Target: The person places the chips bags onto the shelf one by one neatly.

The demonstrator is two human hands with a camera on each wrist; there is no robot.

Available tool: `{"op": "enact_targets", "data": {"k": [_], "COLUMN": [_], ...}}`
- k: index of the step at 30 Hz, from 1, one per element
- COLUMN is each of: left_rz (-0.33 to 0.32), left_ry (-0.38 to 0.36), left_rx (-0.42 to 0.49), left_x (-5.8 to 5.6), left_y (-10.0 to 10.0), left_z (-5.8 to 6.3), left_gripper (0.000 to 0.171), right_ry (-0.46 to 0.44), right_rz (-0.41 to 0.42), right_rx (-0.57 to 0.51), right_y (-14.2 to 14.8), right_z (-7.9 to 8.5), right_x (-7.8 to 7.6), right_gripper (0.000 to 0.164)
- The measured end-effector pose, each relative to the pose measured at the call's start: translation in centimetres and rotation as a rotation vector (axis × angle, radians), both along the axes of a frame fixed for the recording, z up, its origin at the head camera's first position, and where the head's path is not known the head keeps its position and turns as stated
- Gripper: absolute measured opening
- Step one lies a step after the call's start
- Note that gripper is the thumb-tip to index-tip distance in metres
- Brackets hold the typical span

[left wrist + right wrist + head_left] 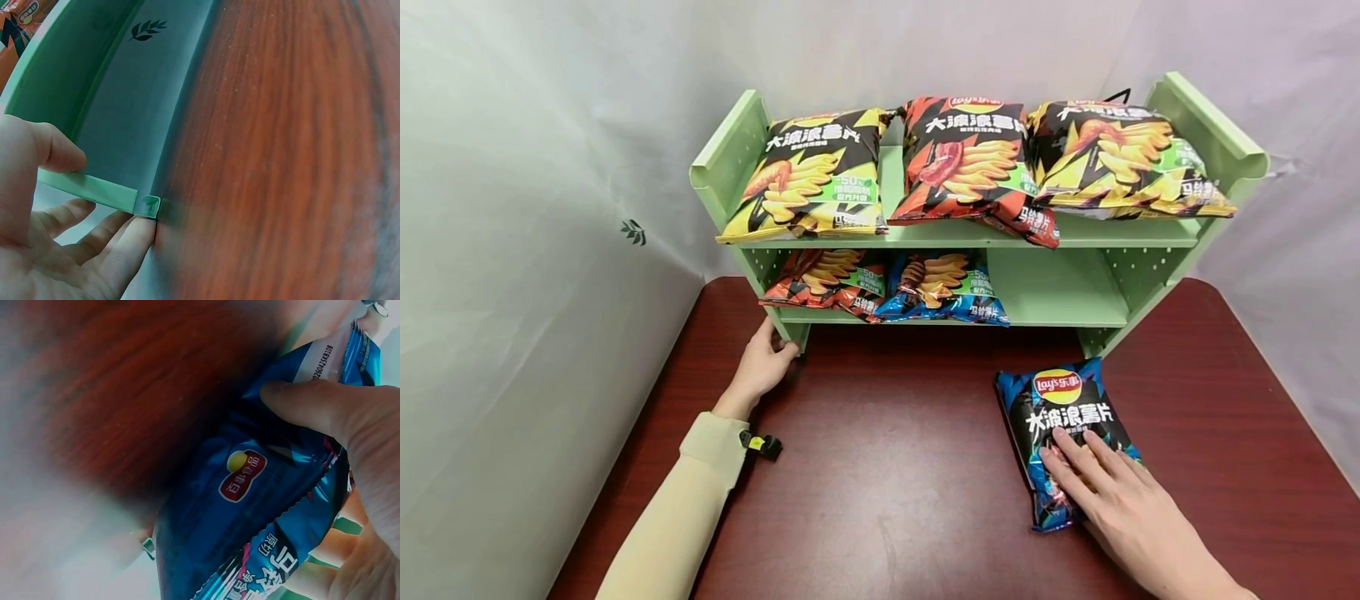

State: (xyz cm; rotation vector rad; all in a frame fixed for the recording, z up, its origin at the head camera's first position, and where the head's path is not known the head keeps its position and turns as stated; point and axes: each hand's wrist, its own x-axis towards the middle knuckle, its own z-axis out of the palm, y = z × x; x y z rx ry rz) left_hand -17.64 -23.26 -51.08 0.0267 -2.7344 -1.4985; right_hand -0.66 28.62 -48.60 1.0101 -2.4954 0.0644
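Note:
My left hand [765, 364] grips the front left leg of the green shelf rack [1052, 287], low near the tabletop. In the left wrist view its thumb lies on one side of the green leg [94, 189] and the fingers on the other. On the right, my right hand [1120, 508] holds a blue and black bag of Lay's potato chips [1026, 417] in front of the rack. Its fingers spread over the printed face, while the right wrist view has the thumb pressing the bag's blue back [206, 494].
Two yellow and black chip bags [820, 179] [1120, 158] flank a red one [962, 162] on the top shelf. Below, a red bag [827, 283] and a blue bag [943, 287] sit at the left. The rack stands on a dark red wooden table [887, 467].

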Motion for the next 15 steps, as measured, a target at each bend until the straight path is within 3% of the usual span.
{"op": "enact_targets", "data": {"k": [15], "left_rz": [-0.001], "left_ry": [-0.004], "left_rx": [0.002], "left_x": [-0.12], "left_y": [-0.08], "left_z": [-0.16], "left_gripper": [0.064], "right_ry": [0.061], "right_rz": [0.026], "right_rx": [0.026], "right_y": [0.08], "right_z": [0.63], "right_x": [-0.68], "right_gripper": [0.061]}}
